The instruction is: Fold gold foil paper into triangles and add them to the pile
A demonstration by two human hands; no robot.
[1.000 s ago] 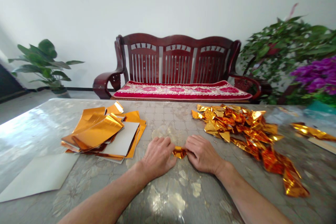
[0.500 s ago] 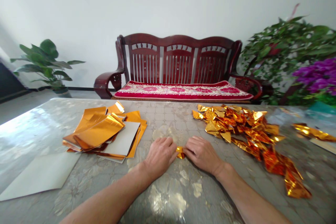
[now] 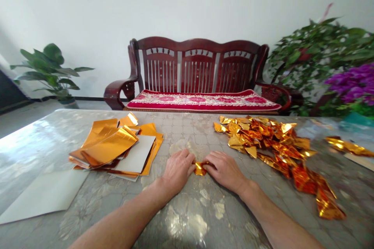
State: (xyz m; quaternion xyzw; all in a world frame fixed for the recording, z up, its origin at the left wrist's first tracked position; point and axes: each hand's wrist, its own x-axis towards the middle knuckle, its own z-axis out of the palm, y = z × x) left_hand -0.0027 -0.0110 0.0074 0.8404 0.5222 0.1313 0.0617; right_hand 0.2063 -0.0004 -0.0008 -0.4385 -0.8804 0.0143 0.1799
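A small folded piece of gold foil paper (image 3: 200,169) is at the middle of the table, low over its surface. My left hand (image 3: 179,168) pinches its left end, fingers closed. On the opposite end, my right hand (image 3: 223,169) grips it between thumb and fingers. To the left lies a loose stack of gold foil paper sheets (image 3: 109,148), some showing pale backs. A heap of folded gold foil pieces (image 3: 263,136) spreads over the right side, trailing toward the near right.
A single pale sheet (image 3: 43,196) lies at the table's left. The table (image 3: 187,221) has a shiny patterned cover. Clear plastic (image 3: 317,127) and another gold strip (image 3: 349,147) are at far right. Behind stand a wooden bench (image 3: 198,74) and potted plants (image 3: 54,70).
My left hand has shifted slightly left, and more of the folded foil piece shows between my hands. Both hands keep their hold. The stack and heap look the same.
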